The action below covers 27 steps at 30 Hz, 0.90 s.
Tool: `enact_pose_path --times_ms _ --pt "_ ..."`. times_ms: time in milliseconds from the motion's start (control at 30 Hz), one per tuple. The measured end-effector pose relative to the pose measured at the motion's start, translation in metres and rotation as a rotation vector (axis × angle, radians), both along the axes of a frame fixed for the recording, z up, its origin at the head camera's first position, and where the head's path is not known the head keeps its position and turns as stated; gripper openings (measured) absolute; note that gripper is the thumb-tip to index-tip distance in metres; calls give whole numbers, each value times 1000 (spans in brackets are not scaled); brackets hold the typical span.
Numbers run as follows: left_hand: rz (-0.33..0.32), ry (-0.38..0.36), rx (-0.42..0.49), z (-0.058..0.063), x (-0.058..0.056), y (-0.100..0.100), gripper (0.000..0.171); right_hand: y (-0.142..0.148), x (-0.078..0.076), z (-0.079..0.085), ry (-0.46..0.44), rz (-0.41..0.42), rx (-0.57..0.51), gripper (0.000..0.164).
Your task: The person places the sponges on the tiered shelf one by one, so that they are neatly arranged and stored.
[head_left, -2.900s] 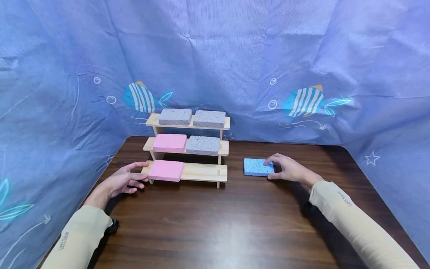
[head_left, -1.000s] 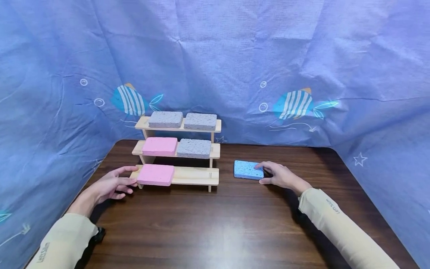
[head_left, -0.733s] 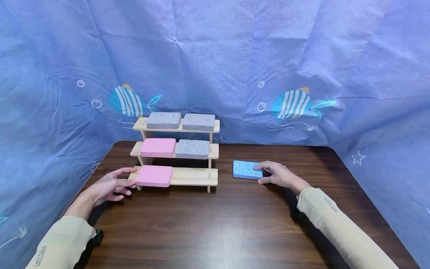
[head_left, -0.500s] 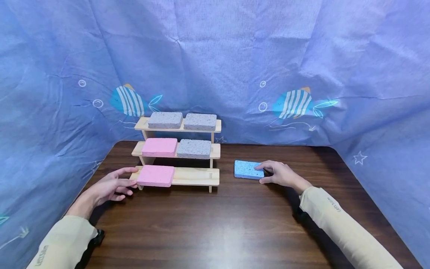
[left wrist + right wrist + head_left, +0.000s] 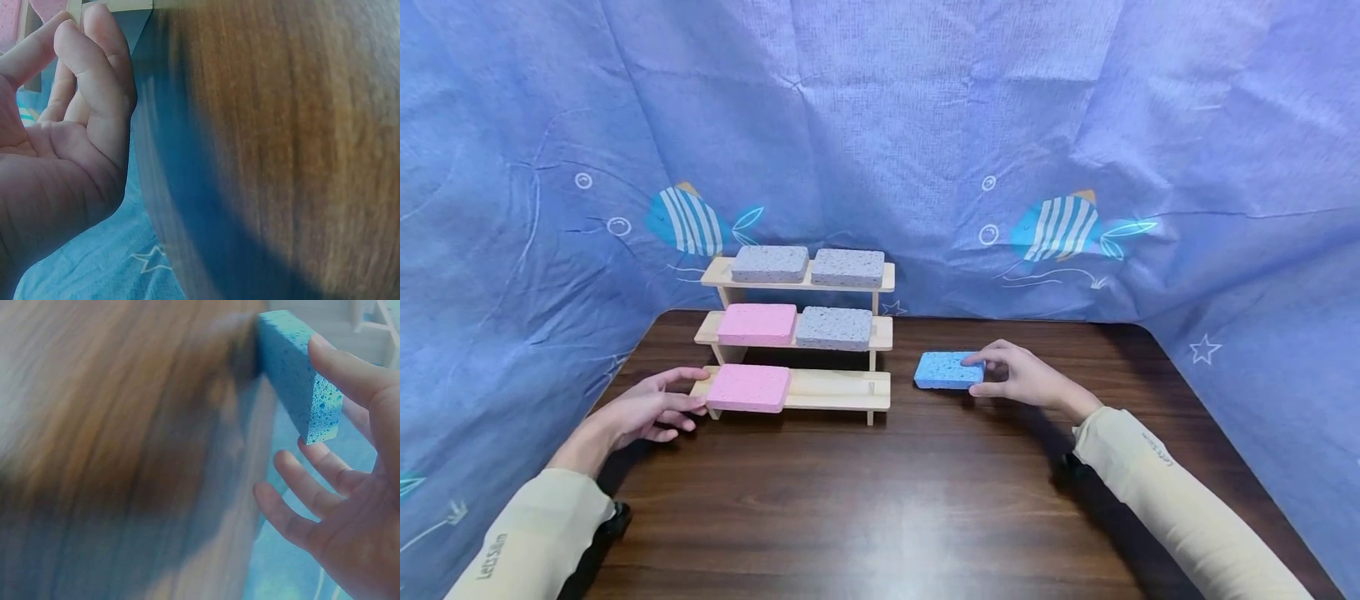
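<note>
In the head view my right hand [image 5: 1022, 377] pinches the right end of a blue sponge [image 5: 942, 370], thumb on the near side and fingers over the far side. The right wrist view shows the sponge [image 5: 300, 369] between thumb and fingers, its porous end towards the palm, the other fingers spread below. My left hand [image 5: 643, 412] holds the left end of the lowest shelf of a three-tier wooden stand [image 5: 835, 387] between thumb and finger. A pink sponge [image 5: 748, 387] lies on that shelf right beside these fingertips.
Another pink sponge [image 5: 757, 323] and a grey sponge [image 5: 835, 327] share the middle shelf. Two grey sponges, one left [image 5: 770, 263] and one right [image 5: 847, 267], lie on the top shelf. A blue fish-print cloth [image 5: 880, 150] hangs behind the brown wooden table [image 5: 850, 500].
My right hand grips the blue sponge, which has shifted slightly left and up from where it lay. The left hand stays at the shelf's end; the head view has panned a little right.
</note>
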<state>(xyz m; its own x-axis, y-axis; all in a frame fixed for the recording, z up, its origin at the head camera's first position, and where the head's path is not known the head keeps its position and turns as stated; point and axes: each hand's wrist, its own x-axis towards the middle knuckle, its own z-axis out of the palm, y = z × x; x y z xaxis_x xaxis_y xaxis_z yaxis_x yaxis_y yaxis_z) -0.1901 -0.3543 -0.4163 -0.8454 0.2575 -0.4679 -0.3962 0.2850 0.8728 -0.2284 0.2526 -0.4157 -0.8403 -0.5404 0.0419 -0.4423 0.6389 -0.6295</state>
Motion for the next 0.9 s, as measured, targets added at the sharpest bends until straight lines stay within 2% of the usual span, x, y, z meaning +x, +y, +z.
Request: enact_pose_path --times_ms 133,367,667,900 --pt "18 -4 7 -2 1 1 62 -6 4 12 -44 5 -22 48" --pt "42 -6 15 -5 6 0 62 -16 4 32 -63 53 -50 47" --pt "27 15 -5 -9 5 2 64 -24 15 64 -112 95 -142 46" --pt "29 11 6 -6 3 2 63 -34 23 78 -139 150 -260 45"
